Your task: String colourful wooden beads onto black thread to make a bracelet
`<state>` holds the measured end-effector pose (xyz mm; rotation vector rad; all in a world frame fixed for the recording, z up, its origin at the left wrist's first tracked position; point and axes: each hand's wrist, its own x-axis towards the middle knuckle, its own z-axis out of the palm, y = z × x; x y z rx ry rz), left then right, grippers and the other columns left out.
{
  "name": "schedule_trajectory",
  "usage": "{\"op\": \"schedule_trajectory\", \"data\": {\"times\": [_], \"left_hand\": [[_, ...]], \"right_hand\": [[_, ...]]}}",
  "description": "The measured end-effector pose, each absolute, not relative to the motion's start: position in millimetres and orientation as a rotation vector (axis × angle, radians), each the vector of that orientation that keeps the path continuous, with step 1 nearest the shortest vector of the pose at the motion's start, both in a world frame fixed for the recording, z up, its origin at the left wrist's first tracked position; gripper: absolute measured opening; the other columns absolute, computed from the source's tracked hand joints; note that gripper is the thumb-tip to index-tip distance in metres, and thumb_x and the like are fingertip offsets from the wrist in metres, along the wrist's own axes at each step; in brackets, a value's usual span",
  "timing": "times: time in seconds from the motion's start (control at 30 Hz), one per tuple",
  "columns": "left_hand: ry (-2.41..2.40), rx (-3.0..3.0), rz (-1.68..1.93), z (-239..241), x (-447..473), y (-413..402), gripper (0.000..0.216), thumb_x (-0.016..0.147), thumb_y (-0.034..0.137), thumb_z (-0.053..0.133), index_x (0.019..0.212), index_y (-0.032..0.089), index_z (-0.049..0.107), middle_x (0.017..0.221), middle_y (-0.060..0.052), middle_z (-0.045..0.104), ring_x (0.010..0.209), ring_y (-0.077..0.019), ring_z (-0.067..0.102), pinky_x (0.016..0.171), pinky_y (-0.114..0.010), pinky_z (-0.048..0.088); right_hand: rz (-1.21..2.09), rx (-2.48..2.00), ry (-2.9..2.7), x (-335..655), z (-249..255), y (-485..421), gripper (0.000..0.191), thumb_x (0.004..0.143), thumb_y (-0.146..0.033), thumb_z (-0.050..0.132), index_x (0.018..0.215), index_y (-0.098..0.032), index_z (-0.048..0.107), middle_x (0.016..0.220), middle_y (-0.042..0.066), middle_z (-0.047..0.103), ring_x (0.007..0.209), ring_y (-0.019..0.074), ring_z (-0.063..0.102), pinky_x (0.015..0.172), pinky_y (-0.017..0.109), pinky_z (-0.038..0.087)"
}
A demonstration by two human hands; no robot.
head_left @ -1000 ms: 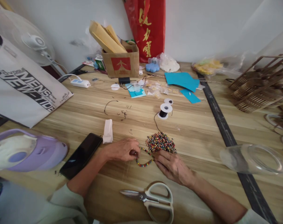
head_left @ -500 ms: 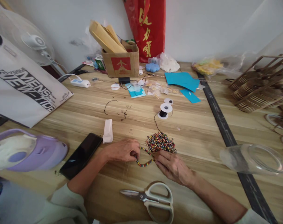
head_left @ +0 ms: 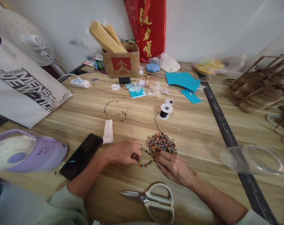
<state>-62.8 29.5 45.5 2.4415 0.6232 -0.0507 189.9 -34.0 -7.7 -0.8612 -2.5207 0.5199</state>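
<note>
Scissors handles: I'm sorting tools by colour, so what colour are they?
White or off-white; the scissors show in the head view.

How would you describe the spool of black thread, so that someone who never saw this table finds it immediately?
Start at the wooden table and find the heap of coloured beads just beyond the two hands. A thin black thread runs from the heap back to the spool of black thread. It has white rims and a dark core, unlike the smaller flat white ring behind it.

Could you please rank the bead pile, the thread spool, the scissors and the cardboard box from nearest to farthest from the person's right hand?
From the right hand:
1. Bead pile, touching the fingertips, just ahead.
2. Scissors, close behind, toward the person.
3. Thread spool, farther ahead, mid-table.
4. Cardboard box, far back, by the wall.
</note>
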Motion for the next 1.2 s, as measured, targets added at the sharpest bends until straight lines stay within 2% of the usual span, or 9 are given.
{"op": "schedule_trajectory", "data": {"times": [0.27, 0.57, 0.73, 0.97, 1.2], "left_hand": [[0.624, 2.488, -0.057, 39.1, -60.6, 25.9, 0.007, 0.076, 0.015, 0.072, 0.069, 0.018, 0.071, 0.068, 0.0, 0.06, 0.074, -0.0155, 0.055, 0.069, -0.025, 0.038], [0.623, 2.503, -0.004, 37.3, -61.0, 26.3, 0.011, 0.076, 0.012, 0.07, 0.067, 0.019, 0.069, 0.065, 0.001, 0.059, 0.071, -0.0142, 0.055, 0.071, -0.025, 0.039], [0.623, 2.494, -0.003, 38.4, -60.9, 26.2, 0.009, 0.076, 0.015, 0.071, 0.068, 0.019, 0.07, 0.066, 0.001, 0.06, 0.072, -0.0152, 0.055, 0.07, -0.025, 0.039], [0.631, 2.477, -0.032, 40.2, -57.6, 23.5, 0.008, 0.075, 0.015, 0.072, 0.068, 0.018, 0.07, 0.068, 0.0, 0.059, 0.075, -0.0158, 0.054, 0.07, -0.025, 0.038], [0.616, 2.477, -0.016, 38.2, -53.8, 20.6, 0.01, 0.078, 0.013, 0.069, 0.069, 0.018, 0.07, 0.071, -0.001, 0.061, 0.078, -0.0165, 0.055, 0.072, -0.026, 0.038]], "right_hand": [[0.516, -0.881, -2.552, 189.9, -6.8, -34.1, 0.025, 0.101, -0.02, 0.035, 0.1, -0.016, 0.059, 0.091, 0.009, 0.062, 0.086, 0.0174, 0.063, 0.076, 0.029, 0.054], [0.527, -0.877, -2.545, 189.6, -5.0, -34.5, 0.022, 0.101, -0.019, 0.035, 0.105, -0.016, 0.057, 0.092, 0.009, 0.062, 0.087, 0.0177, 0.063, 0.076, 0.028, 0.053], [0.504, -0.882, -2.542, 189.4, -5.8, -34.3, 0.021, 0.101, -0.019, 0.036, 0.103, -0.017, 0.057, 0.09, 0.009, 0.061, 0.081, 0.0174, 0.063, 0.072, 0.027, 0.053], [0.552, -0.889, -2.544, 189.9, -5.1, -34.7, 0.018, 0.1, -0.017, 0.039, 0.103, -0.017, 0.057, 0.093, 0.008, 0.06, 0.085, 0.0171, 0.062, 0.075, 0.027, 0.051], [0.529, -0.89, -2.558, 190.0, -4.9, -34.2, 0.023, 0.101, -0.02, 0.036, 0.099, -0.015, 0.059, 0.091, 0.009, 0.061, 0.082, 0.0167, 0.062, 0.07, 0.027, 0.051]]}}
